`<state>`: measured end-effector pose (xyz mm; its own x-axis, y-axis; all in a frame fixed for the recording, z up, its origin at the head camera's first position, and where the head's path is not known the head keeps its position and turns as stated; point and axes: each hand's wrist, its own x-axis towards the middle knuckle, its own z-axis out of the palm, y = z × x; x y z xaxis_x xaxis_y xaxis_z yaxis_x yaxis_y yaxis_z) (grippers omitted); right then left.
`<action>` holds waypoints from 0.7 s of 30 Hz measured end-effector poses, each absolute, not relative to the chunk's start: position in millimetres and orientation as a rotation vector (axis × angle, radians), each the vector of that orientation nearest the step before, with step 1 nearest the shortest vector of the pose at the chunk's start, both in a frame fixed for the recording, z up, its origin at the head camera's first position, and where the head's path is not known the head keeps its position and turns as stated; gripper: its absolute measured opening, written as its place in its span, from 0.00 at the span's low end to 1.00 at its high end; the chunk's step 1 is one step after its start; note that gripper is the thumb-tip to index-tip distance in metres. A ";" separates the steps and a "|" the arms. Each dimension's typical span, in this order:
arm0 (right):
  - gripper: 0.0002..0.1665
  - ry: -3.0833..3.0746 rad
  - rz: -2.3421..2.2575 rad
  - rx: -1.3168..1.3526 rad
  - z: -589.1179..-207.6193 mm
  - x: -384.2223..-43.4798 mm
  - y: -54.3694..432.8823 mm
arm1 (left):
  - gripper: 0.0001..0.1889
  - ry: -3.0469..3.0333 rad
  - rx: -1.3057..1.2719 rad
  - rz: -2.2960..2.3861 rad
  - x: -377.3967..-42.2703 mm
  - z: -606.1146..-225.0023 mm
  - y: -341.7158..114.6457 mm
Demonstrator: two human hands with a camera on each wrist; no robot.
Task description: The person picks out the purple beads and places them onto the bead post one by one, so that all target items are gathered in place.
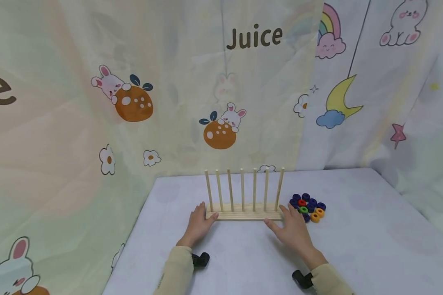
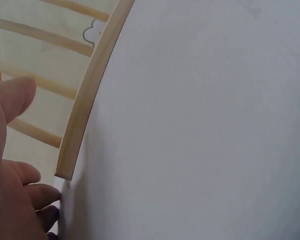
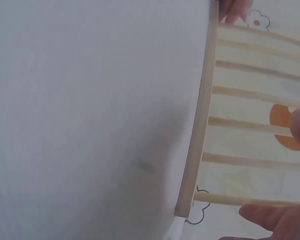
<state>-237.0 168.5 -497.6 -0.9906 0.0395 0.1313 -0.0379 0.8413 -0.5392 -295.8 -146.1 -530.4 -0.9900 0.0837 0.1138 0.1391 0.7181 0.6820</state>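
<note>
A pale wooden rack (image 1: pixel 243 216) stands on the white table, with several upright pegs (image 1: pixel 242 188) rising in a row from its flat base. My left hand (image 1: pixel 198 223) is at the rack's left end, its thumb spread apart from the fingers toward the front. In the left wrist view the fingers (image 2: pixel 42 195) lie right by the end of the base (image 2: pixel 82 120). At the opposite end is my right hand (image 1: pixel 293 229), fingers spread and thumb near the front edge. The pegs carry nothing. Neither hand curls round the wood.
Just beyond the right hand lies a cluster of small ring beads (image 1: pixel 311 206), dark blue, red, green and orange-yellow. A printed cloth (image 1: pixel 177 135) hangs behind the table (image 1: pixel 236 262). Each wrist wears a black camera mount (image 1: pixel 201 259).
</note>
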 end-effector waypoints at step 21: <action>0.25 -2.421 1.212 -0.392 -525.3 -248.0 192.8 | 0.32 -2.655 -0.163 -1.110 -306.1 -549.4 -141.2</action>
<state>-248.0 192.8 -525.3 -0.8794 0.4184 0.2272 0.0687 0.5837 -0.8090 -306.1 -141.2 -549.4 -0.9603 0.0038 0.2789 0.2012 0.7022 0.6830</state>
